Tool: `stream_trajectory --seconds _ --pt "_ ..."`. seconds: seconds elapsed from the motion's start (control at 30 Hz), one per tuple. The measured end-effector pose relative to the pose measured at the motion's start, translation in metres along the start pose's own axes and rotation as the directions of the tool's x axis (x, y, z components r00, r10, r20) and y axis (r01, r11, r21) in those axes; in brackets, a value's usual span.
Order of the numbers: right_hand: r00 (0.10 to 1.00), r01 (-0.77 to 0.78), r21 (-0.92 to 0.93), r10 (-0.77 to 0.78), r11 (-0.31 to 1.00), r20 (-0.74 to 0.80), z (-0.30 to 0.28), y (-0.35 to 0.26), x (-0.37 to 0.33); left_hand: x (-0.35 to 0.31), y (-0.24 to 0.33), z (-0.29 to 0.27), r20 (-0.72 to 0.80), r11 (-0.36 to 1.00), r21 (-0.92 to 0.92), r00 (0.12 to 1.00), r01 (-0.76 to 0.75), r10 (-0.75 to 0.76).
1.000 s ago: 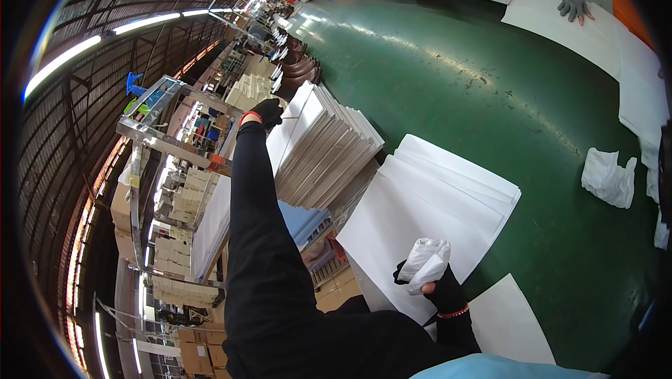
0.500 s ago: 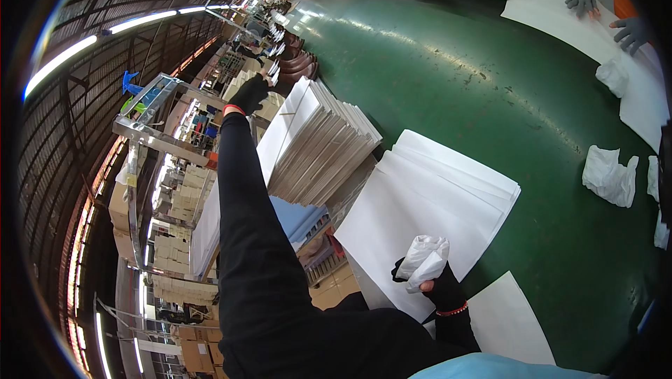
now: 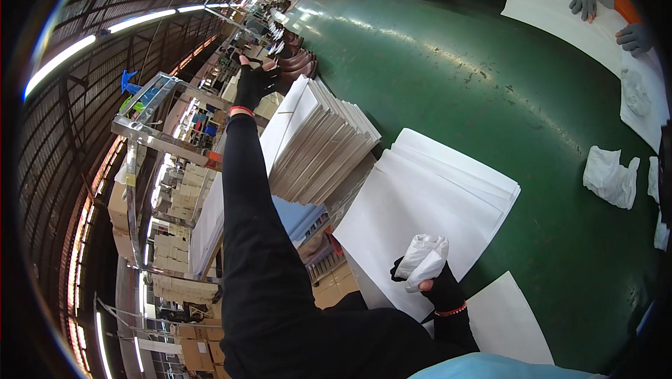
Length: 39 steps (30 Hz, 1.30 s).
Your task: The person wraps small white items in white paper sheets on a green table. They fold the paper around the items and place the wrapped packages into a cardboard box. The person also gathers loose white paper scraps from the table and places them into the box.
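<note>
My left hand (image 3: 255,86), in a black fingerless glove, is stretched far forward with its fingers apart. It holds nothing that I can see and is beside a row of brown leather shoes (image 3: 297,67) along the bench's edge. My right hand (image 3: 444,292), also in a black fingerless glove, is close to my body. Its fingers are wrapped round a bundle of crumpled white paper (image 3: 425,258); anything inside the paper is hidden. Beneath that bundle lies a fanned pile of white paper sheets (image 3: 441,183).
A tall stack of white sheets (image 3: 325,144) stands beside my left forearm. Crumpled white papers (image 3: 610,177) lie on the green bench (image 3: 483,99) at right. Across it, a co-worker's grey-gloved hands (image 3: 583,1) are over white sheets. A metal-framed rack (image 3: 164,142) stands at left.
My left hand has turned and its fingers have spread apart by the shoes. My right hand keeps its bundle almost still. Across the bench, the co-worker's hands and a crumpled paper have shifted.
</note>
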State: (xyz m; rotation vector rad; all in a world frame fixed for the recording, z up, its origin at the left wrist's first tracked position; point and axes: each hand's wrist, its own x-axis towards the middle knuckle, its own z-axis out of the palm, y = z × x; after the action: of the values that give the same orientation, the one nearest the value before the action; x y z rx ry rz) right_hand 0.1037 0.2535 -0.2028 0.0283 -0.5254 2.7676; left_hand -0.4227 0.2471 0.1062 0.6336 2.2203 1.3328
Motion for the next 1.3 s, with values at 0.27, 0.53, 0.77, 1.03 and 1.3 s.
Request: stream_trajectory --seconds 0.27,0.53,0.77,1.03,1.3 --pt "0.997 -0.026 -0.023 0.028 0.999 0.067 -0.010 0.006 0.006 -0.170 -0.129 0.198 0.319 0.511 0.521 0.712 -0.683 0.626" --pt "1.000 -0.001 -0.029 0.000 1.000 -0.014 -0.001 0.003 0.002 -0.261 -0.266 0.224 0.609 0.380 0.648 0.748 -0.661 0.263" --pt "0.998 -0.018 -0.061 0.015 0.998 -0.053 -0.010 0.010 -0.001 -0.259 -0.263 0.226 0.603 0.385 0.646 0.750 -0.660 0.273" --pt "0.998 -0.003 -0.075 -0.002 0.997 -0.057 -0.009 0.011 0.001 -0.259 -0.261 0.225 0.601 0.382 0.645 0.749 -0.661 0.281" --pt "1.000 0.000 -0.085 -0.001 0.996 -0.016 -0.018 0.016 0.001 -0.258 -0.262 0.225 0.599 0.385 0.649 0.753 -0.656 0.273"
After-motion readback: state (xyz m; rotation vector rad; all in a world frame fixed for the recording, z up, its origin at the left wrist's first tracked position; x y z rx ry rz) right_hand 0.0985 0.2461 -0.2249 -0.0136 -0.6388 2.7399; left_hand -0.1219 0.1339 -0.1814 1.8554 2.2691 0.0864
